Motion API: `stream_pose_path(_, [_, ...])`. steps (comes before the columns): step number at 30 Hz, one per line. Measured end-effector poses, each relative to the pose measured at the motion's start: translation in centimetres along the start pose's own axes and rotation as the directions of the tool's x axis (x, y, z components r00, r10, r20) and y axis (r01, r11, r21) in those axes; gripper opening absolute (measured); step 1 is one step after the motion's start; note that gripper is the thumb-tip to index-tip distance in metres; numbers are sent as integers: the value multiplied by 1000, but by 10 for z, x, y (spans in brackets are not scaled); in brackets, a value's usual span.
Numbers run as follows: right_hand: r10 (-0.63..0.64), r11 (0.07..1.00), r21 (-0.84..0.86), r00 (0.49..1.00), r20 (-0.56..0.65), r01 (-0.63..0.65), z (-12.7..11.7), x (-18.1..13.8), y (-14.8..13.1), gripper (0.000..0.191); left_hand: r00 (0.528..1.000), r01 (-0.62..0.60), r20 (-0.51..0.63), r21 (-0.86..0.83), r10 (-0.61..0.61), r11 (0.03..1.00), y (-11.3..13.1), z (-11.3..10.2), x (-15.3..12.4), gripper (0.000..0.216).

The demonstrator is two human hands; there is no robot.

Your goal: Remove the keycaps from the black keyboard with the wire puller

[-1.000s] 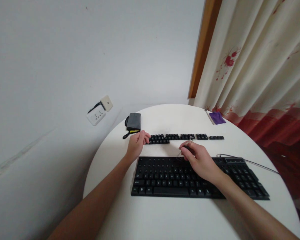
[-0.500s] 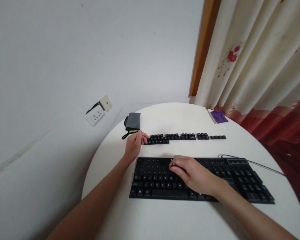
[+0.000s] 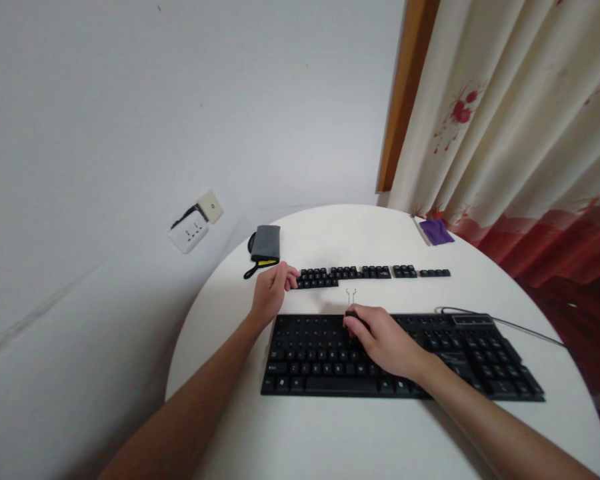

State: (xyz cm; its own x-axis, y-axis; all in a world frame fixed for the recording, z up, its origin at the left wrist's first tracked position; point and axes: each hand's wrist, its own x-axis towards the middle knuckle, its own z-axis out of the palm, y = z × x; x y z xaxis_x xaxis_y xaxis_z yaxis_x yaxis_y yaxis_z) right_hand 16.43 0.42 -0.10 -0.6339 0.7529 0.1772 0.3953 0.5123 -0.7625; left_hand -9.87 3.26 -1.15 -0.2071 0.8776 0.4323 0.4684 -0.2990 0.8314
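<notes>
My right hand (image 3: 383,337) is closed on the black handle of a keycap puller (image 3: 351,297), whose two thin wires point away from me. It is over the upper middle of a black keyboard (image 3: 347,385); the upper left rows of that board show bare key stems. Loose black keycaps (image 3: 317,283) are lined up behind the keyboard, two rows deep at the left end. My left hand (image 3: 271,288) rests beside that end with loosely bent, parted fingers, and I see nothing held in it. Its fingertips partly cover the first keycaps.
A grey pouch (image 3: 266,242) with a black loop lies at the back left of the round white table (image 3: 360,230). At the back right is a purple cloth (image 3: 436,232). The keyboard's cable (image 3: 510,325) runs off to the right. Wall and curtain (image 3: 490,133) border the table.
My right hand has turned and lifted slightly, so the puller's wires now show pointing away from me. My left hand has shifted a little to the right along the keycaps.
</notes>
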Motion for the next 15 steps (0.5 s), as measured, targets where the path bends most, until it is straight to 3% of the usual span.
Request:
stream_pose_path(3, [45, 999, 23, 998, -38, -44, 1, 2, 1, 33, 999, -19, 36, 20, 18, 1000, 6, 1, -3, 49])
stream_pose_path(6, [106, 991, 90, 993, -56, -100, 2, 5, 6, 35, 977, -74, 206, 83, 56, 994, 19, 4, -11, 41])
stream_pose_path(9, [122, 971, 211, 991, -49, -109, 3, 7, 13, 36, 887, -167, 453, 132, 91, 977, 35, 11, -21, 25])
stream_pose_path(12, [141, 927, 363, 985, -95, -98, 4, 8, 17, 37, 799, -248, 581, 78, 158, 966, 47, 18, -29, 18])
stream_pose_path(15, [133, 909, 414, 972, -196, -41, 5, 6, 17, 35, 731, -299, 646, 14, 219, 954, 53, 23, -32, 24])
